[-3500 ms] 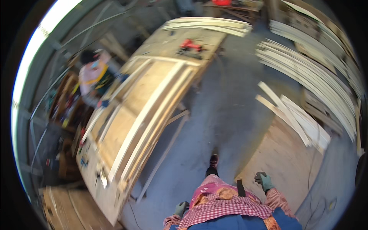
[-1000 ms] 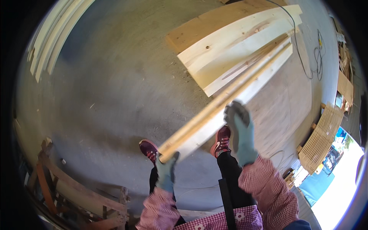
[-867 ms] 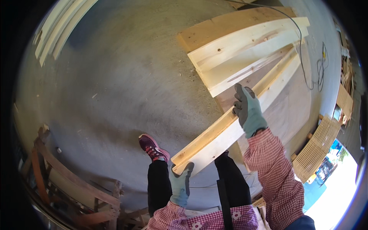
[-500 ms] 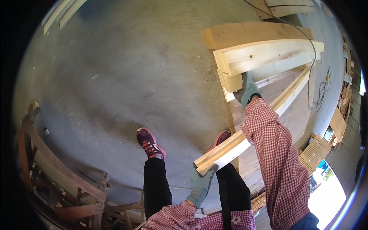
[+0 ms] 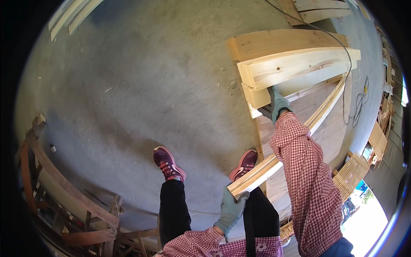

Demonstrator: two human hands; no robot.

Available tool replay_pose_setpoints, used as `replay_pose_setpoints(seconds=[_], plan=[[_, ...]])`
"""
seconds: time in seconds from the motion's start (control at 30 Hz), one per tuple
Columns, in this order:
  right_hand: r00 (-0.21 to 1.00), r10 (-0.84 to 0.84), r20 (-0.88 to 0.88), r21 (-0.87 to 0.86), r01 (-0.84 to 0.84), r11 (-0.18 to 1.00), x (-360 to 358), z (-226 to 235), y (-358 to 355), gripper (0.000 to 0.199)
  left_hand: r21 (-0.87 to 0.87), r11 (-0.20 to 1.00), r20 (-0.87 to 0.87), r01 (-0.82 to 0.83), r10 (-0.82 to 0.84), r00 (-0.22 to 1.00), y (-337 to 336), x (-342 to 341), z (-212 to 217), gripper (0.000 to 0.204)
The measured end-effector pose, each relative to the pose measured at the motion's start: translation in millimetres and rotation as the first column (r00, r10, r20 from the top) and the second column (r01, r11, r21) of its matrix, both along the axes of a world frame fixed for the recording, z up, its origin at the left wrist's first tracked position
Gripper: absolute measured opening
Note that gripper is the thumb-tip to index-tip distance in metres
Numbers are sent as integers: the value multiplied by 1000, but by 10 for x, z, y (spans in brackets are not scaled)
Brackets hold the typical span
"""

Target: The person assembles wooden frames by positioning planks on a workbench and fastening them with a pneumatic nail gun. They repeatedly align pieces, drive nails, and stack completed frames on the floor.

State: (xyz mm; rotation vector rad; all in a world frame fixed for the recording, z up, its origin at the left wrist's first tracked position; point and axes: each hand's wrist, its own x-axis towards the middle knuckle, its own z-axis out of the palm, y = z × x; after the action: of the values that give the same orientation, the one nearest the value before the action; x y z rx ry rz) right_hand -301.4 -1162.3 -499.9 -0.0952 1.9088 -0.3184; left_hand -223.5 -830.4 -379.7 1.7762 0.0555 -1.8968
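Both my hands wear grey-green work gloves. My left hand (image 5: 233, 208) is closed round the near end of long pale wooden boards (image 5: 259, 173), which lie together and slant away to the far right. Their middle passes under my right forearm. My right hand (image 5: 277, 105) is at the near face of a stack of wide boards (image 5: 295, 70), its fingers and thumb round the edge of a lower board (image 5: 257, 95). Part of that grip is hidden by the glove. The slanting boards' far end meets the stack's right side.
A wide plywood sheet (image 5: 319, 107) lies beneath the boards. A dark cable (image 5: 314, 26) crosses the stack and runs to a coil (image 5: 360, 103) on the floor. Wooden frames (image 5: 64, 180) stand at lower left. A slatted wooden piece (image 5: 351, 174) is at right.
My left hand has shifted a little to the right, and the near end of the slanting boards with it. My right hand has stayed nearly in place at the stack.
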Motion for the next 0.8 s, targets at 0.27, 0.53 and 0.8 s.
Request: replay_pose_setpoints(seconds=[0.27,0.53,0.8], plan=[[959,-229,-168,-147,205,968,-331,-178,348,64,-87,995,35,44,-41,999,36,-138,-75,46],[974,-98,205,-379,171,909,-550,1964,899,56,-166,972,-171,-164,136,976,-120,10,321,36],[970,-104,-221,-417,3,909,-963,3616,2949,40,-236,963,-310,-129,51,949,-678,-224,2334,43]])
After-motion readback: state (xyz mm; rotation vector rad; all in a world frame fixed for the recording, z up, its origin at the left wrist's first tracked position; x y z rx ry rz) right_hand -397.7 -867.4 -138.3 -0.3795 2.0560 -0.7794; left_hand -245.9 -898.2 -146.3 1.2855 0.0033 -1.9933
